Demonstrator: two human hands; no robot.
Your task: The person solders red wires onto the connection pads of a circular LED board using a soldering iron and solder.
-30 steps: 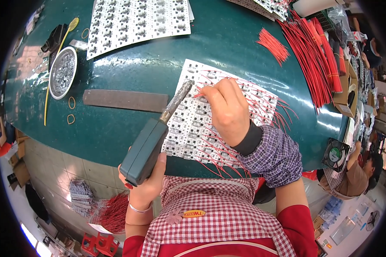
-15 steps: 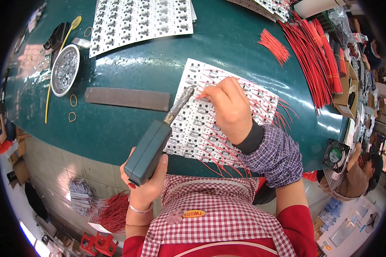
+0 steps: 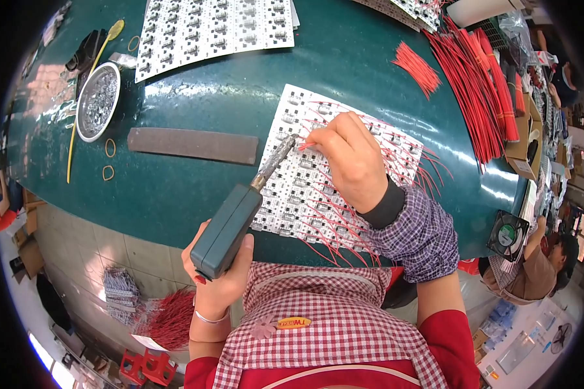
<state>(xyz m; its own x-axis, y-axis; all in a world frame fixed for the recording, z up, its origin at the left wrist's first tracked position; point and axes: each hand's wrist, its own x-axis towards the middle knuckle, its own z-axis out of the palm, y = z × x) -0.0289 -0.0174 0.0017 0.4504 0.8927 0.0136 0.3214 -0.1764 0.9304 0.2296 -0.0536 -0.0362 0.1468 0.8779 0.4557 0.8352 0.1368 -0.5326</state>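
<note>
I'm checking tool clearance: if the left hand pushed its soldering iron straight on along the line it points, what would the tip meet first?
Probably the thin red wire pinched by the right hand, on the white circuit panel. The left hand aims the soldering iron up and right; its tip seems almost there, though depth is unclear.

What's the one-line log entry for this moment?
left hand: holds dark green soldering iron, tip at board | right hand: pinches thin red wire on white circuit-board panel | surface: green table
</note>
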